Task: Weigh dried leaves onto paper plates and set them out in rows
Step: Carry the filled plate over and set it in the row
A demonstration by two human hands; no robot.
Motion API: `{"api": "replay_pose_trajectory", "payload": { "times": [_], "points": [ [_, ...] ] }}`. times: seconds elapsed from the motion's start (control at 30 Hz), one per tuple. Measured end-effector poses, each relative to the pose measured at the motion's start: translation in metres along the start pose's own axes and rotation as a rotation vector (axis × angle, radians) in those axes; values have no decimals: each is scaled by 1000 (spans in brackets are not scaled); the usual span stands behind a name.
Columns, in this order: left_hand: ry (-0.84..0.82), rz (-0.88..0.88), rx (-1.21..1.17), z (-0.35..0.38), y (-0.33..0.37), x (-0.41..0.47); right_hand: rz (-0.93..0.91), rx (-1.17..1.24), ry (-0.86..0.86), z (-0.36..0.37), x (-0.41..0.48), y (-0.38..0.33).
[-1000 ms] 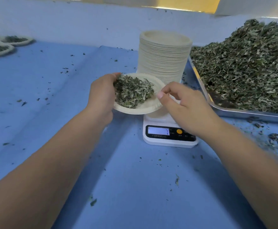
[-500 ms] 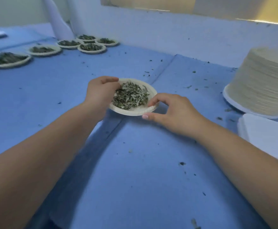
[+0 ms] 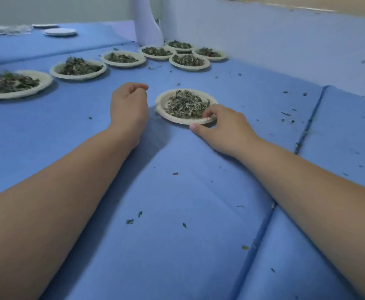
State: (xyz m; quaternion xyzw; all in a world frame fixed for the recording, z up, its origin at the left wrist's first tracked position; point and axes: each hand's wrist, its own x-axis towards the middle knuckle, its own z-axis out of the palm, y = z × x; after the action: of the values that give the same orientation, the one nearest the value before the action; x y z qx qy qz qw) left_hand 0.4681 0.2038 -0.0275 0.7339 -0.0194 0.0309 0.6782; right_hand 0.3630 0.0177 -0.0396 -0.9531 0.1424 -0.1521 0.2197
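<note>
A paper plate (image 3: 163,102) heaped with dried leaves (image 3: 186,103) lies on the blue cloth near the middle. My right hand (image 3: 222,128) pinches its near right rim, fingers on top and thumb under the edge. My left hand (image 3: 128,105) hovers just left of the plate, apart from it, fingers loosely curled and holding nothing. Behind stand several filled plates: a row running from the far left plate (image 3: 14,84) through another plate (image 3: 78,69) to the corner, and a second-row plate (image 3: 189,61) beyond the one I hold.
A pale wall (image 3: 285,46) runs along the back and right. An empty white plate (image 3: 60,31) lies on the far blue surface at upper left. Leaf crumbs dot the blue cloth (image 3: 177,213), which has a seam (image 3: 307,122) at the right.
The plate came off the scale and travelled left to the rows; it now lies on the cloth. My left hand has let go of its rim and drawn aside. The scale and stack have left the view.
</note>
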Motion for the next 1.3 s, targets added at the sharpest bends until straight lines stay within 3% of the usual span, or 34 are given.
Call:
{"api": "replay_pose_trajectory", "payload": {
  "times": [0.27,0.57,1.3],
  "points": [
    [-61,-183,-439,-15,-4,26,64,-20,-6,60,111,-52],
    [-68,-305,-666,-18,-5,31,118,-50,4,92,186,-77],
    [-84,-167,-430,-10,-5,23,171,-154,26,106,208,-87]
  ]
}}
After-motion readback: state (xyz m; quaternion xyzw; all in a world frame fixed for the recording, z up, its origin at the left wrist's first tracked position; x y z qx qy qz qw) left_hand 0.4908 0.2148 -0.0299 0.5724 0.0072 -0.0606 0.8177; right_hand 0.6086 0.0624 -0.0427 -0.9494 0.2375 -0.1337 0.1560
